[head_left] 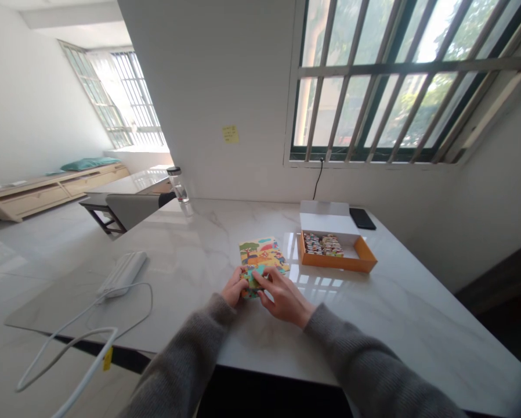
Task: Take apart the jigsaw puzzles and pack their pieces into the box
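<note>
Grey knit-sleeved forearms [190, 342] converge forward; the bare left hand [234, 287] curls inward, seemingly gripping, while the bare right hand [283, 296] bends, index finger pointing leftward.

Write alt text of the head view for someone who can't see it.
A person's left hand and right hand touch a colorful illustrated sheet on a white marbled table. An open orange box holding small pieces sits to the right, near a flat black device.

On the table [212, 232], the picture sheet [263, 254] has a hinged-lid box [336, 262] to its right, a smartphone [362, 219] farther right and behind, a power strip [123, 274] left, a water bottle [179, 187] behind-left.
</note>
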Tool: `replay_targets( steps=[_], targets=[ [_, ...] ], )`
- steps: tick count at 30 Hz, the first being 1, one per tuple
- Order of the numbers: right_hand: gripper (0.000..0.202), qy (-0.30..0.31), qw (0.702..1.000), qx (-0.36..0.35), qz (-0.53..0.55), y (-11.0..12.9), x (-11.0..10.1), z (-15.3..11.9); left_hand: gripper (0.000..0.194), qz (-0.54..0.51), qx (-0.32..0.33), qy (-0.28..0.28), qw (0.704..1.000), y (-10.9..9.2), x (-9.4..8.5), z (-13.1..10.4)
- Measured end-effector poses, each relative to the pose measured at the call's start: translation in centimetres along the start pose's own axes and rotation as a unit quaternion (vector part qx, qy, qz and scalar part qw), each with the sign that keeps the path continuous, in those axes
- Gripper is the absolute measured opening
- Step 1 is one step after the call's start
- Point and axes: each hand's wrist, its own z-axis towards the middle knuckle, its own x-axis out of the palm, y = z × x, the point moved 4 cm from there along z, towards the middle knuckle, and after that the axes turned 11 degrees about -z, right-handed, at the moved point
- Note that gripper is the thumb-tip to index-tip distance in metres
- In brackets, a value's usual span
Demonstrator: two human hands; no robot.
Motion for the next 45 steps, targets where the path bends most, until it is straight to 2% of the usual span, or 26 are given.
replay_targets(
  steps=[3, 6, 9, 11, 13, 18, 22, 26, 29, 32, 34, 37, 40, 43, 45],
  targets=[
    [0.039, -0.023, 0.998, 0.02, 0.053, -0.3, -0.3, -0.2, 0.05, -0.1, -0.05, 0.009, 0.994, 0.8, 0.2, -0.2],
    [0.032, -0.049, 0.992, 0.062, 0.102, -1.1, -0.2, -0.3, 0.056, -0.108, -0.05, 0.036, 0.992, 1.0, 0.3, -0.3],
    [0.054, -0.057, 0.986, 0.089, 0.132, -2.2, 0.2, -0.6, 0.062, -0.055, -0.007, 0.062, 0.997, 0.9, 0.4, -0.4],
    [0.07, -0.038, 0.983, 0.099, 0.148, -2.8, 0.5, -0.8, 0.064, -0.015, 0.023, 0.087, 0.996, 0.7, 0.8, -0.6],
    [0.077, -0.009, 0.979, 0.112, 0.173, -3.3, 0.6, -1.2, 0.064, 0.015, 0.044, 0.115, 0.992, 0.6, 1.4, -1.0],
    [0.081, 0.009, 0.972, 0.127, 0.197, -3.9, 0.1, -2.2, 0.055, 0.106, 0.094, 0.151, 0.978, 0.4, 1.9, -1.4],
    [0.076, 0.029, 0.975, 0.112, 0.19, -3.9, -0.1, -2.6, 0.051, 0.143, 0.089, 0.167, 0.971, 0.6, 1.3, -1.1],
    [0.066, 0.07, 0.972, 0.119, 0.19, -4.1, 0.3, -2.8, 0.058, 0.22, 0.103, 0.163, 0.956, 0.4, 0.6, -0.9],
    [0.067, 0.084, 0.969, 0.116, 0.2, -4.0, 0.4, -2.9, 0.063, 0.292, 0.125, 0.153, 0.936, 0.1, 0.2, -1.0],
    [0.071, 0.073, 0.969, 0.119, 0.203, -3.8, 0.3, -2.9, 0.068, 0.325, 0.167, 0.135, 0.921, -0.3, 0.1, -1.3],
    [0.068, 0.067, 0.969, 0.128, 0.202, -3.8, 0.1, -2.9, 0.06, 0.336, 0.19, 0.115, 0.915, -0.7, -0.1, -1.1],
    [0.059, 0.075, 0.964, 0.15, 0.204, -3.8, -0.1, -3.0, 0.041, 0.393, 0.197, 0.046, 0.897, -1.5, -1.1, 0.2],
    [0.054, 0.082, 0.962, 0.159, 0.205, -3.6, -0.6, -3.1, 0.037, 0.522, 0.158, -0.012, 0.838, -2.0, -2.5, 2.8],
    [0.053, 0.085, 0.963, 0.159, 0.199, -3.4, -1.0, -3.1, 0.046, 0.629, 0.07, -0.054, 0.772, -2.1, -4.1, 6.0],
    [0.053, 0.083, 0.965, 0.156, 0.194, -3.3, -1.1, -3.2, 0.05, 0.646, 0.041, -0.07, 0.759, -2.2, -4.8, 7.9]
  ],
)
